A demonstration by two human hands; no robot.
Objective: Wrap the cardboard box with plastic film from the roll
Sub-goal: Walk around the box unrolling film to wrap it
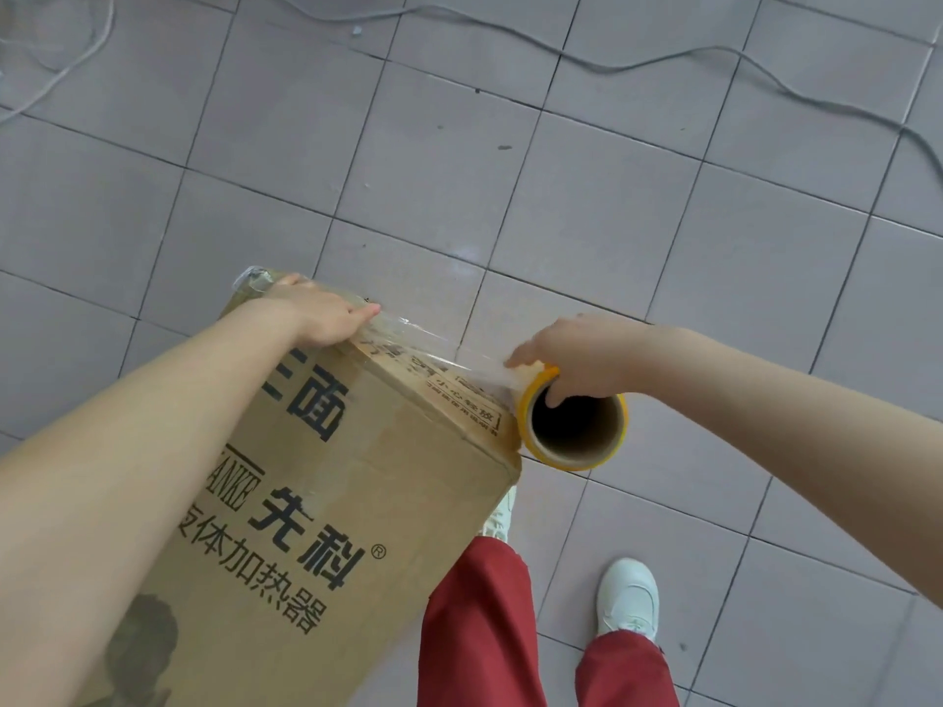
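Observation:
A tall brown cardboard box [326,502] with black printed characters stands on the tiled floor in front of me. My left hand [319,313] lies flat on its far top edge, pressing clear plastic film [433,352] against the cardboard. The film stretches along that edge to the roll [574,431], a cardboard tube with a yellow rim, held upright at the box's right corner. My right hand [576,357] grips the roll, with the thumb hooked inside the tube and the fingers over its far side.
Grey floor tiles [561,196] spread all around. A grey cable [663,63] snakes across the floor at the top, with more cable at the top left [76,58]. My red trousers [479,630] and white shoes [627,599] are just right of the box.

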